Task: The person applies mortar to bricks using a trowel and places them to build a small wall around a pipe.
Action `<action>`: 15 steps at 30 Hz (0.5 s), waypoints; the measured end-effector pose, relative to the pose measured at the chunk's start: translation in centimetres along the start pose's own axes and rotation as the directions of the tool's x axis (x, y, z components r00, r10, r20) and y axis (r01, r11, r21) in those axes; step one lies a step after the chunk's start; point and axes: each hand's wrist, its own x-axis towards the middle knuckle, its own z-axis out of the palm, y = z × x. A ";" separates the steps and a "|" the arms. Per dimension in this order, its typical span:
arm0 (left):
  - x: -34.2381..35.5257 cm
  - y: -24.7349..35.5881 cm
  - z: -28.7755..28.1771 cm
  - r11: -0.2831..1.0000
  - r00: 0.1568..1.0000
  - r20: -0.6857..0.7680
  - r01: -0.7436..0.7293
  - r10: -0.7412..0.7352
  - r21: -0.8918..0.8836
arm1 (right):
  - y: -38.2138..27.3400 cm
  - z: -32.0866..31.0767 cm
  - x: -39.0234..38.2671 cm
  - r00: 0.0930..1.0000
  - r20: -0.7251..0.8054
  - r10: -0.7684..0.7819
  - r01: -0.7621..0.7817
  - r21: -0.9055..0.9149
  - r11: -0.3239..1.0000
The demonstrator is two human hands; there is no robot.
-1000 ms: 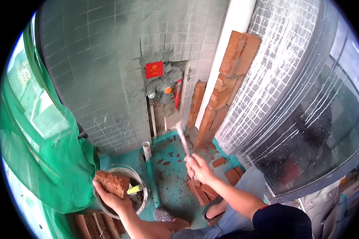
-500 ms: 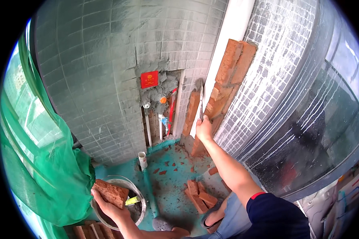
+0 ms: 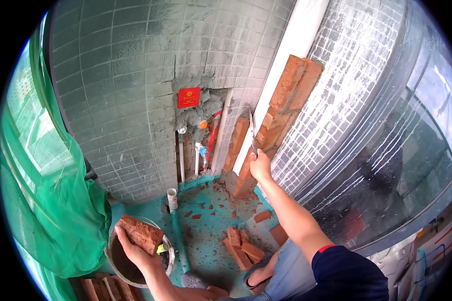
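My left hand (image 3: 135, 251) grips a rough red brick (image 3: 141, 232) above a round bucket (image 3: 116, 258), which has a yellow-green item partly showing inside. My right hand (image 3: 260, 165) is closed round the handle of a trowel (image 3: 252, 128), reaching forward to the wall corner. The blade lies along a short brick stack (image 3: 236, 143), left of a white vertical pipe (image 3: 301, 25). A taller mortared brick column (image 3: 292, 83) rises just right of the blade, against that pipe.
Loose bricks (image 3: 243, 248) and fragments lie on the teal floor, more bricks (image 3: 110, 288) at lower left. A short upright pipe (image 3: 172, 199), wall recess with plumbing (image 3: 198, 155), red card (image 3: 189, 97), green netting (image 3: 55, 220) and window (image 3: 376, 190) surround me.
My right hand with the trowel has moved up and forward from low centre to the brick stack, shifting only slightly in the last half second. My left hand still holds the brick.
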 end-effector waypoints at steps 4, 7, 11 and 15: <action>0.0 -0.4 0.0 0.999 0.999 0.015 0.036 -0.035 -0.028 | 0.7 -0.7 -0.5 0.999 0.033 -0.004 0.006 -0.053 0.999; -0.5 -0.7 0.8 0.999 0.999 0.006 0.043 -0.043 -0.018 | 0.6 -1.6 -0.4 0.998 0.056 0.007 -0.003 -0.083 0.997; -0.8 -1.4 1.2 0.999 0.999 0.009 0.052 -0.052 -0.002 | 0.8 -2.7 -0.7 0.999 0.051 0.000 0.005 -0.109 0.994; -0.4 -1.2 0.8 0.999 0.998 0.029 0.050 -0.049 -0.010 | 0.8 -2.5 -0.5 0.995 0.096 -0.030 0.043 -0.129 0.991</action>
